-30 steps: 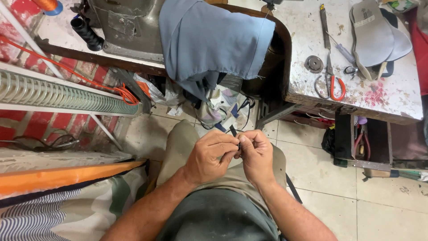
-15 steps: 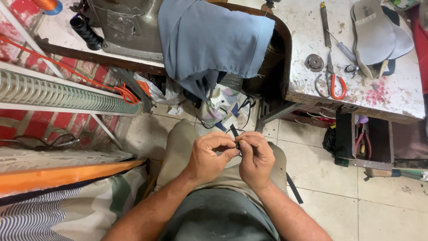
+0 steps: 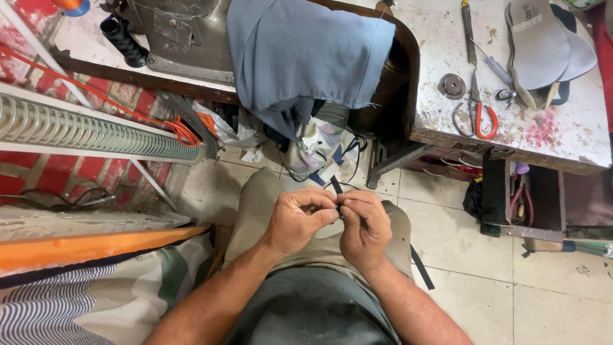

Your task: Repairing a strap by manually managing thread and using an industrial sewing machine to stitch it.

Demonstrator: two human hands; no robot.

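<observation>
Workbench of paint-spattered pale wood (image 3: pixel 562 137) ahead-right | blue cloth (image 3: pixel 306 57) draped ahead | left hand (image 3: pixel 297 220) and right hand (image 3: pixel 365 230) together over lap, both pinching thin black strip (image 3: pixel 336 186) | strip seems light, floppy; pinch near its end.

White label (image 3: pixel 529 21) on grey insole (image 3: pixel 539 48), worktable top right

Bare forearms, a grey-green shirt (image 3: pixel 313 313) and khaki trousers (image 3: pixel 255 211) are worn.
</observation>
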